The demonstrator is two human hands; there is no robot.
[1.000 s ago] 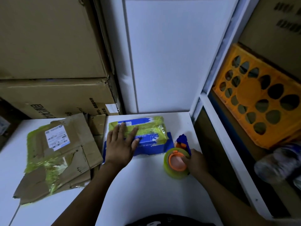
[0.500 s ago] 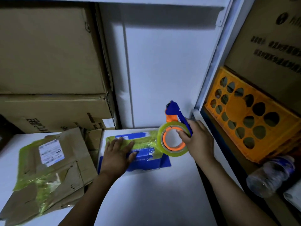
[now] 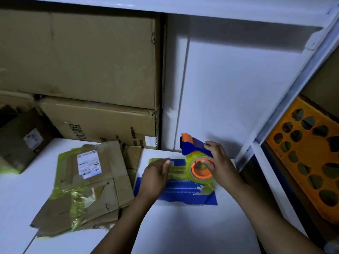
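Observation:
A flat blue package (image 3: 185, 194), partly wrapped in yellow-green tape, lies on the white table (image 3: 183, 231). My left hand (image 3: 156, 177) rests on its left half, fingers stretched toward the taped top edge. My right hand (image 3: 219, 165) grips a tape dispenser (image 3: 197, 153) with a blue body, an orange tip and an orange-cored roll of yellow-green tape. The dispenser sits low over the package's right part, its tip pointing left and away from me. My thumb lies across the roll's orange core.
Flattened, torn cardboard (image 3: 86, 187) with a shipping label and yellow-green tape lies left of the package. Large stacked cartons (image 3: 82, 74) stand behind the table on the left. A white panel rises behind. An orange perforated crate (image 3: 308, 154) sits in the shelf at right.
My right hand lifted the dispenser from the table, then lowered and turned it over the package's right part. My left hand stayed on the package. The view tilted upward.

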